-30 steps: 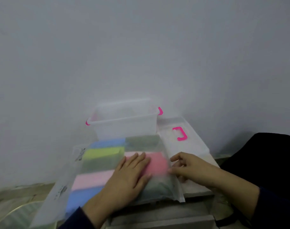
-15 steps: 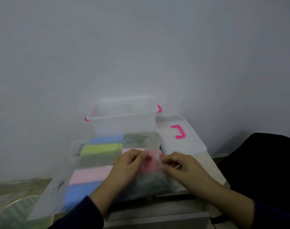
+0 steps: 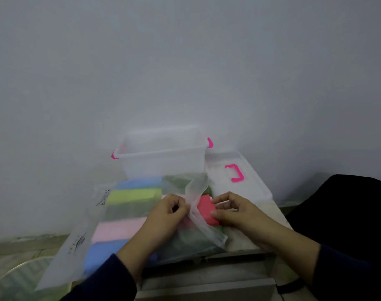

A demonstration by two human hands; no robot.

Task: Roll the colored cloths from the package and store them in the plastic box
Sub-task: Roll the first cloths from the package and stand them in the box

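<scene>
- The frosted plastic package point(image 3: 81, 240) blurs the folded coloured cloths point(image 3: 133, 194) inside it; blue, lime green, pale pink and dark green bands show only as soft blocks, and the print on its film is too small to read.
- The package's near left corner hangs past the pale counter point(image 3: 239, 242).
- Both forearms are cut off by the bottom edge.
- The left hand point(image 3: 163, 216) has its fingers curled, pinching the raised flap at the package's open end.
- The right hand point(image 3: 233, 210) pinches the bright pink folded cloth point(image 3: 205, 208) between thumb and fingers, at the package mouth.
- The clear plastic box with pink clips point(image 3: 163, 158) stands just behind the package; its contents cannot be made out.
- The translucent lid with a pink handle point(image 3: 235, 172) lies beside the box, on its right.
</scene>
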